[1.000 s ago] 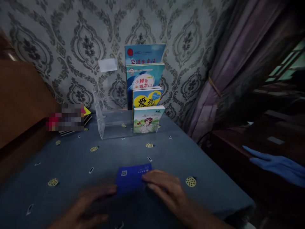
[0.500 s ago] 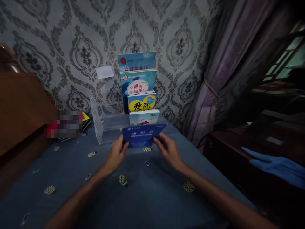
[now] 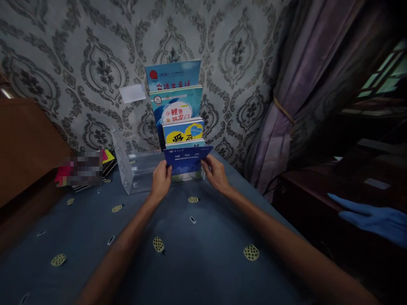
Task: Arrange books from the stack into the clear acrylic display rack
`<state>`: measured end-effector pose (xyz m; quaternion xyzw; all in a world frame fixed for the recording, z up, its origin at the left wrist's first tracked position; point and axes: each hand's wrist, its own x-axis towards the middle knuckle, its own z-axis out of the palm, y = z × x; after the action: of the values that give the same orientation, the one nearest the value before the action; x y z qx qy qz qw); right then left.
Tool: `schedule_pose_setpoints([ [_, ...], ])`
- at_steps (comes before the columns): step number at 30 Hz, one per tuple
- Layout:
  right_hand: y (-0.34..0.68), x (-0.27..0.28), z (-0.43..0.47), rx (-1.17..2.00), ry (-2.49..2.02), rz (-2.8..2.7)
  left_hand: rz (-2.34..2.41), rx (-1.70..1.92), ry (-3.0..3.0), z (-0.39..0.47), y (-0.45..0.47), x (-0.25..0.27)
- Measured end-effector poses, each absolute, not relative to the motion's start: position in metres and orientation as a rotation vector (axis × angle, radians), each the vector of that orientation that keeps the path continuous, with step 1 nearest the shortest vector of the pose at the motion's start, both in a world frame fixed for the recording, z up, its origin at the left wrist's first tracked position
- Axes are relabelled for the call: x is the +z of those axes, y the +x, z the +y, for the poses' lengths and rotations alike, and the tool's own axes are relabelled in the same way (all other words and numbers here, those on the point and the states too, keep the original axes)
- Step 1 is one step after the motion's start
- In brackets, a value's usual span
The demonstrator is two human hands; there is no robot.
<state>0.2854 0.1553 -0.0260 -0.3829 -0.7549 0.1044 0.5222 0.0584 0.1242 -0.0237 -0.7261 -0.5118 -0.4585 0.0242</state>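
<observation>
A dark blue booklet (image 3: pixel 188 161) with white lettering is held by its two side edges, upright and leaning slightly. My left hand (image 3: pixel 161 178) pinches its left edge, and my right hand (image 3: pixel 216 173) grips the right edge. It stands in front of the lowest tier of a clear acrylic stepped rack (image 3: pixel 144 169), covering most of a pale book (image 3: pixel 186 144). Behind rise a blue and yellow book (image 3: pixel 183 132), a teal book (image 3: pixel 176 103) with a white oval, and the tallest light blue book (image 3: pixel 173 74). Whether the booklet touches the rack is hidden.
A pile of books or magazines (image 3: pixel 108 157), partly blurred out, lies at the left beside a brown wooden box-like piece (image 3: pixel 28 140). A patterned blue cloth (image 3: pixel 136 250) covers the table. At right are a tied curtain (image 3: pixel 280 114) and a blue glove (image 3: pixel 372 218) on dark furniture.
Both hands have carried the blue booklet forward and up to the rack's front tier, where it now hides most of the pale book. The camera view has shifted slightly.
</observation>
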Motion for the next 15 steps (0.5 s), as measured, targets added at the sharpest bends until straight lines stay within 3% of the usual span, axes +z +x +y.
schedule_pose_setpoints([
  [15, 0.286, -0.068, 0.162, 0.132, -1.115, -1.683, -2.022, -1.045, -2.094, 0.119, 0.076, -0.024],
])
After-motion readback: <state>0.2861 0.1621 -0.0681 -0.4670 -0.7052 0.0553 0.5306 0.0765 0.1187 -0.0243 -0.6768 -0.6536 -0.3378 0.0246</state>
